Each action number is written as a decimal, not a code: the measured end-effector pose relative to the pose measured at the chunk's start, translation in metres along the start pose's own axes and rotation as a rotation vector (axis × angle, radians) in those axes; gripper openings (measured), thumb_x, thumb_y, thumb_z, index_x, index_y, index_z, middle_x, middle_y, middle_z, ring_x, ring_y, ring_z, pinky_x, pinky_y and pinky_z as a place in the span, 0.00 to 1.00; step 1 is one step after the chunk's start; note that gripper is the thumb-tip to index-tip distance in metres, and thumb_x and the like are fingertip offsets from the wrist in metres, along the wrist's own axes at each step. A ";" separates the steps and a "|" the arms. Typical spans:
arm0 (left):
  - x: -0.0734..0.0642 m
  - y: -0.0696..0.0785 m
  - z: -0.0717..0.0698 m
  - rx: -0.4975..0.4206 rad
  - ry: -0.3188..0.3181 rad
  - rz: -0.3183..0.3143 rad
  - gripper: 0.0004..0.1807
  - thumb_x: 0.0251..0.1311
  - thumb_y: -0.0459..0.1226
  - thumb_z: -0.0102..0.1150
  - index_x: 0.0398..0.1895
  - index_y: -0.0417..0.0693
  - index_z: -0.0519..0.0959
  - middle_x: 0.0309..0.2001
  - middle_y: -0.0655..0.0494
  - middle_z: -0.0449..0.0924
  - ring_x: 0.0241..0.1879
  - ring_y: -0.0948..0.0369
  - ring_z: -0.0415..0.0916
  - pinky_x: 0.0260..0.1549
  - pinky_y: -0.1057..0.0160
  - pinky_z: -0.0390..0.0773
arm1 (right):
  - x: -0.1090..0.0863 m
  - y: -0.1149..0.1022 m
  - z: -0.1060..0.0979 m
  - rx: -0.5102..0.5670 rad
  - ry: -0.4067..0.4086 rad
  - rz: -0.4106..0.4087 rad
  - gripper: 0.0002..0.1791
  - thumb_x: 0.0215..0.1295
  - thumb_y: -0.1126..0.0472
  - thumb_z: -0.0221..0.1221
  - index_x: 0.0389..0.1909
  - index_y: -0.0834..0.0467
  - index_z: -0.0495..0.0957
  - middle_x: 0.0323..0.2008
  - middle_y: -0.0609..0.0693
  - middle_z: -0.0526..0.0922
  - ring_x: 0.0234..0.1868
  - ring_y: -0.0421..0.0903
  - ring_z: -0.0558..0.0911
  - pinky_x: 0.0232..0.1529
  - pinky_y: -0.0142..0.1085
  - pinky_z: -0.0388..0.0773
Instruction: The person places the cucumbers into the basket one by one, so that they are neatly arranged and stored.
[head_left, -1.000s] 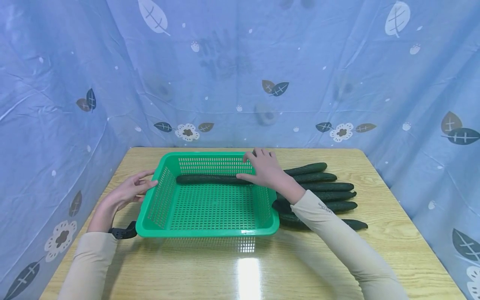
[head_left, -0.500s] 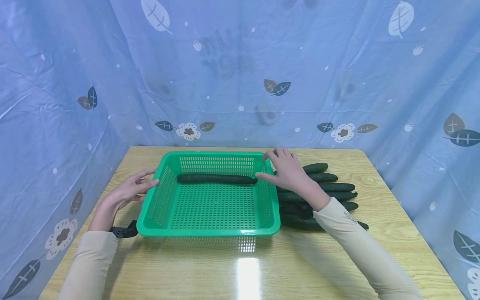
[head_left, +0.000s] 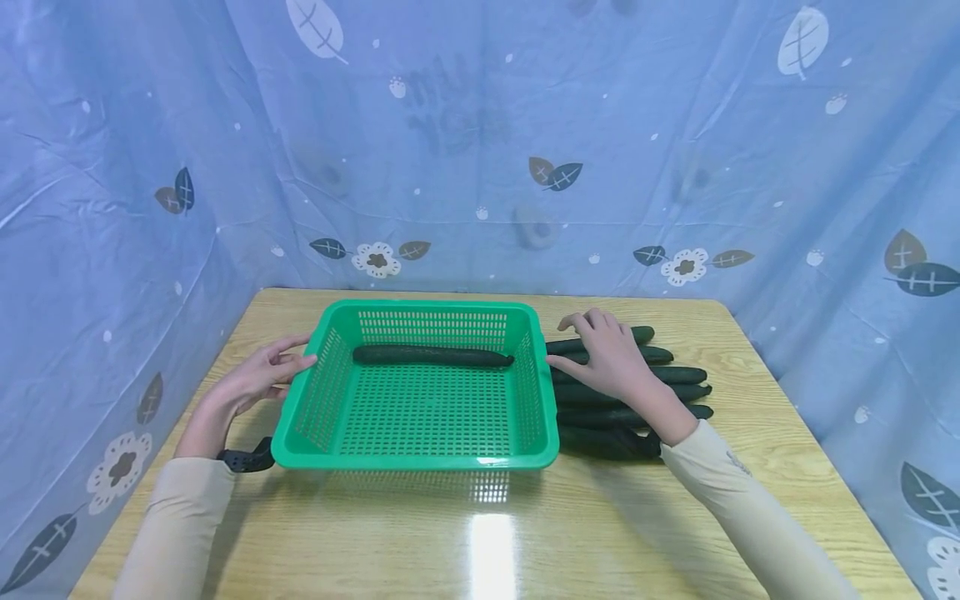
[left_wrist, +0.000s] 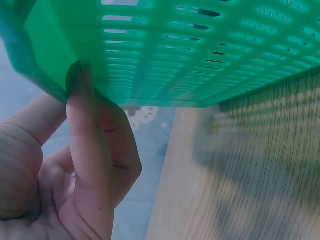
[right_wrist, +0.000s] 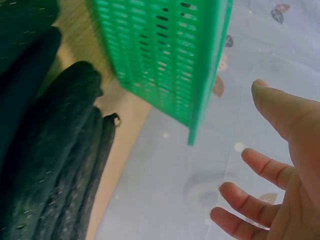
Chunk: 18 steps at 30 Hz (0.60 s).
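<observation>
My left hand [head_left: 253, 379] pinches the left rim of a green plastic basket [head_left: 412, 461]; in the left wrist view its fingers [left_wrist: 87, 145] bend up against the outer wall just under the rim. Inside the basket one long dark green cucumber [head_left: 431, 357] lies crosswise near the back wall. Just right of the basket, my right hand [head_left: 611, 358] hovers over several cucumbers [head_left: 678, 375] with its fingers spread and nothing between them. The right wrist view shows that hand [right_wrist: 280, 185] apart from the basket wall [right_wrist: 160, 65] and the cucumbers [right_wrist: 55, 150].
All of this is on a light wooden table [head_left: 375, 533]. A blue curtain [head_left: 480, 150] with leaf and flower prints hangs behind and along both sides. A black band [head_left: 250, 457] circles the left wrist.
My right hand has let go of the cucumber in the basket and moved right, out past the rim and over the other cucumbers. The left hand has stayed at the left rim.
</observation>
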<state>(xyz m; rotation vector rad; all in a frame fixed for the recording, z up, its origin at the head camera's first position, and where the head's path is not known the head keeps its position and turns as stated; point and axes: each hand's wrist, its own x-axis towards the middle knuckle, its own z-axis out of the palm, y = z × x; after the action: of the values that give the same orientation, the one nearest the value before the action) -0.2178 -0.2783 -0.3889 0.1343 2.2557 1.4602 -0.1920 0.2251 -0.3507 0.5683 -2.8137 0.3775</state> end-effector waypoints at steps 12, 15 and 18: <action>0.000 -0.001 0.000 -0.031 0.003 -0.014 0.42 0.66 0.50 0.49 0.74 0.50 0.40 0.60 0.37 0.61 0.31 0.66 0.75 0.31 0.61 0.77 | -0.031 0.018 0.010 -0.012 0.030 0.024 0.28 0.54 0.40 0.63 0.49 0.54 0.73 0.40 0.55 0.71 0.42 0.55 0.67 0.38 0.48 0.62; 0.000 -0.001 0.000 -0.031 0.003 -0.012 0.41 0.66 0.50 0.49 0.74 0.50 0.40 0.59 0.37 0.61 0.31 0.66 0.74 0.31 0.62 0.76 | -0.040 0.022 0.013 -0.024 0.034 0.031 0.28 0.54 0.40 0.63 0.49 0.54 0.73 0.39 0.55 0.71 0.40 0.54 0.66 0.37 0.47 0.62; 0.000 0.000 0.000 -0.026 0.006 -0.010 0.41 0.66 0.50 0.49 0.74 0.49 0.41 0.58 0.40 0.62 0.30 0.66 0.73 0.31 0.61 0.77 | -0.049 0.025 0.017 -0.031 0.034 0.044 0.28 0.54 0.39 0.63 0.48 0.53 0.73 0.39 0.54 0.70 0.40 0.53 0.67 0.37 0.47 0.62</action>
<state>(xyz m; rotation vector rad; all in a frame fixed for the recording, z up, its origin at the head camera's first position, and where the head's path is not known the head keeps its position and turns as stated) -0.2175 -0.2781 -0.3892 0.1105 2.2383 1.4867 -0.1613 0.2590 -0.3854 0.4901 -2.7981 0.3474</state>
